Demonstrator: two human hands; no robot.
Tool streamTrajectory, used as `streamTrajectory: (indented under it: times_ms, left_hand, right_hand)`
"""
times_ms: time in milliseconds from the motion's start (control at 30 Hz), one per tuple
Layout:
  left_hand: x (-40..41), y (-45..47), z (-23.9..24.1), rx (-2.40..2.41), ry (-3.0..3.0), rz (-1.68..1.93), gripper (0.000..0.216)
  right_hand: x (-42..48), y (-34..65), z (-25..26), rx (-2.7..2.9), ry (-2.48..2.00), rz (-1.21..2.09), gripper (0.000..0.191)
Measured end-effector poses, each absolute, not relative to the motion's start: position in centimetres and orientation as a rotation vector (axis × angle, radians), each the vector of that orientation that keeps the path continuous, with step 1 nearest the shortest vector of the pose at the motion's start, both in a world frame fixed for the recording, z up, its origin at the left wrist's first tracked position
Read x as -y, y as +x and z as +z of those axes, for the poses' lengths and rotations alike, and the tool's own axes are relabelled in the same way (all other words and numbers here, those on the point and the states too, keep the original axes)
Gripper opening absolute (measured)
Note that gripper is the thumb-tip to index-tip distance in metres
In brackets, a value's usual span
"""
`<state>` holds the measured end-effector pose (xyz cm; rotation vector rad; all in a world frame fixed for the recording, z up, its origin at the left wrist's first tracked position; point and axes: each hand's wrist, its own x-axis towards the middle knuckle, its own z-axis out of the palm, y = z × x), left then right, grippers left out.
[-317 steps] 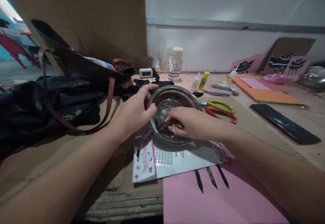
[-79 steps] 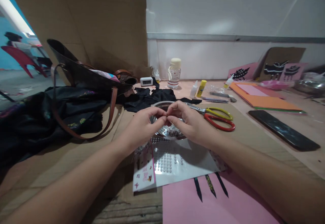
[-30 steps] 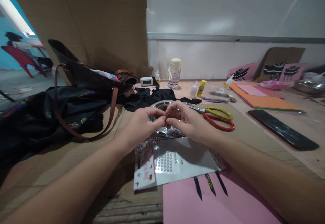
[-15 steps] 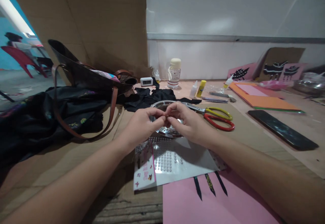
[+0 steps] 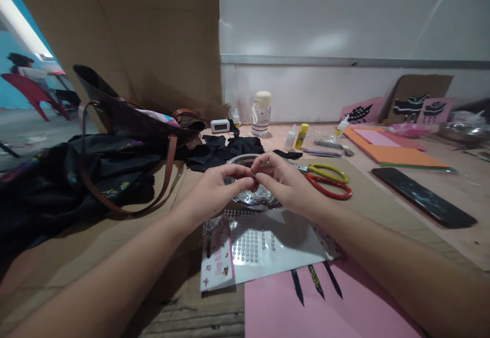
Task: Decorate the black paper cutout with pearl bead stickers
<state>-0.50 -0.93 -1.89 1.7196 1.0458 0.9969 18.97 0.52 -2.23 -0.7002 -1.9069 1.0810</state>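
Note:
My left hand (image 5: 218, 187) and my right hand (image 5: 279, 179) meet fingertip to fingertip over a shiny metal bowl (image 5: 245, 160). Both are closed in a pinch; whatever lies between the fingers is too small to make out. Small bits show inside the bowl. Below it lies a sheet of stick-on pearls (image 5: 247, 246), with several rows of pearls and a bare area at its right. A pink paper (image 5: 275, 312) sits partly under that sheet, with three dark pointed strips (image 5: 316, 283) on it.
Scissors (image 5: 329, 185) with yellow and red handles lie right of the bowl. A phone (image 5: 423, 196), coloured papers (image 5: 398, 149), a glue stick (image 5: 302, 136) and a bottle (image 5: 262, 113) stand or lie beyond. Black cloth scraps (image 5: 229, 149) and a handbag (image 5: 133, 118) are left.
The view has tilted up slightly. My hands stay over the bowl, fingertips still together, with the left fingers shifted a little.

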Motion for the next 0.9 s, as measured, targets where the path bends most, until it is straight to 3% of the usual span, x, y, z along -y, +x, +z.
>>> streamTrajectory:
  times_ms: [633,900]
  left_hand:
    - [1.48,-0.21,-1.01,-1.216,1.9,1.017,0.012]
    - [1.58,-0.22,-0.92,-1.233,1.897,1.023,0.012]
  right_hand:
    - [-0.05,18.67,-2.12,1.969,-0.691,1.151,0.007]
    - [0.28,18.73,-2.06,2.009,-0.764,1.036,0.009]
